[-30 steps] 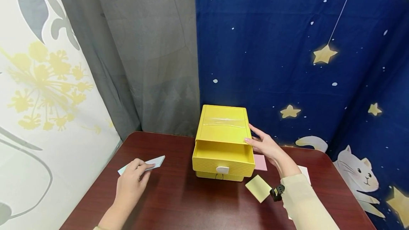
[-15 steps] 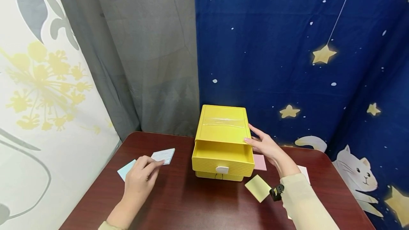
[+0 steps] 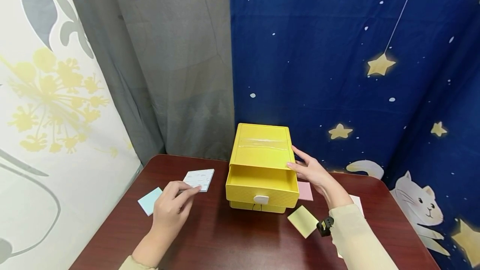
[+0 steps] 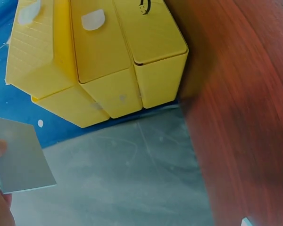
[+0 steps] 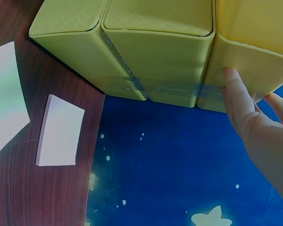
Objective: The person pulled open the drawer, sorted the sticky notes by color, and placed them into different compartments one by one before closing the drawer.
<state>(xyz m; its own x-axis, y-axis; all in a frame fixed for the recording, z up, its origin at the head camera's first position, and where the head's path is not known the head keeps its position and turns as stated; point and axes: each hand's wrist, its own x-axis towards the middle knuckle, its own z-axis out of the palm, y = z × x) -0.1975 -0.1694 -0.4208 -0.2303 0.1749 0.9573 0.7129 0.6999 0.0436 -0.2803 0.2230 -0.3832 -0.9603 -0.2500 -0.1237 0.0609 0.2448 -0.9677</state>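
My left hand pinches a thin whitish sticky note pad by its near edge, raised over the left part of the table. In the left wrist view the sticky note pad shows its grey-looking underside, with the fingers at the frame's left edge. To the right stands a yellow drawer unit of three stacked units; its top drawer, with a white knob, is pulled out, and its visible interior holds nothing. My right hand rests extended fingers against the unit's upper right side, as the right wrist view confirms.
A light blue pad lies left of my left hand. Right of the drawers lie a pink pad and a yellow pad. A white pad is partly hidden by the right forearm. Curtains hang behind the table.
My left hand has lifted the whitish pad and carried it right, toward the drawers, tilting its printed face into view. The light blue pad is now uncovered. The right hand stays put.
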